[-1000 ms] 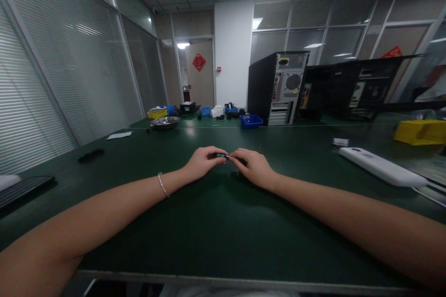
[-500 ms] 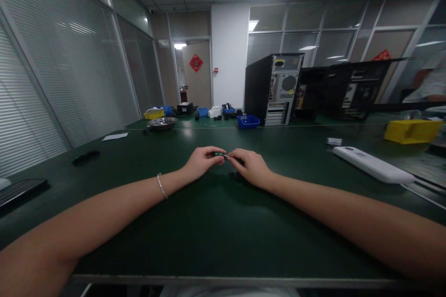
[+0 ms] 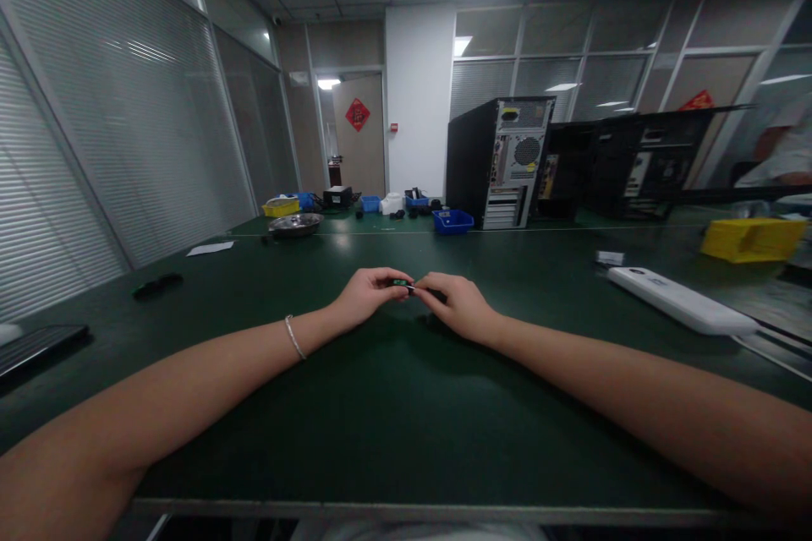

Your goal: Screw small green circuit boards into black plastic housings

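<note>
Over the middle of the dark green tabletop (image 3: pixel 406 423), my two hands meet fingertip to fingertip. My left hand (image 3: pixel 366 297), with a bracelet (image 3: pixel 294 336) at its wrist, pinches a small green circuit board (image 3: pixel 399 281) between thumb and fingers. A thin silvery end shows on the board's right side. My right hand (image 3: pixel 462 306) has its thumb and forefinger closed at that end. Its fingertips hide what exactly they grip. Most of the board is covered by my fingers.
Computer cases (image 3: pixel 501 161) stand at the back right. A blue bin (image 3: pixel 452 222) and a metal bowl (image 3: pixel 295 225) lie ahead. A white elongated device (image 3: pixel 678 300) and a yellow bin (image 3: pixel 754 239) are on the right, a keyboard (image 3: pixel 41 351) on the left.
Both hands stay almost in place. The board and its silvery end have shifted very slightly between my fingertips.
</note>
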Available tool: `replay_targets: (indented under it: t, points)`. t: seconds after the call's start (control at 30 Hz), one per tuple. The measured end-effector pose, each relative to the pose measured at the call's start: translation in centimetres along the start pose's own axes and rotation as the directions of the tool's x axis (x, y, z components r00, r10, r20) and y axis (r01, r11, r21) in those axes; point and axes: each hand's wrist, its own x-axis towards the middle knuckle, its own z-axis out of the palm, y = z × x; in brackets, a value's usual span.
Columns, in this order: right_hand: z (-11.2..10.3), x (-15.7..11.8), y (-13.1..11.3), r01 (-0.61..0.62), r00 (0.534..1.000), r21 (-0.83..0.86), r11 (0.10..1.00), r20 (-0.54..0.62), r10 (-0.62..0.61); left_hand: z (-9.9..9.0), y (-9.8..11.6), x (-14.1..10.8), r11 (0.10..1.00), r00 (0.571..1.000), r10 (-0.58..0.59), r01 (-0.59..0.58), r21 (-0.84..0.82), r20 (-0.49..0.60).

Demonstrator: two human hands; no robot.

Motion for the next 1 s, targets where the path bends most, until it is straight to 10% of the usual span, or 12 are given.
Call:
replay_targets:
  t: [1.0]
  points:
    - [-0.3,0.0,-0.5,-0.001,0.998,0.116,0.993,-0.056,0.007,-0.2,-1.4,0.2,0.976,0.989,-0.066,0.037,-0.212,-0.129]
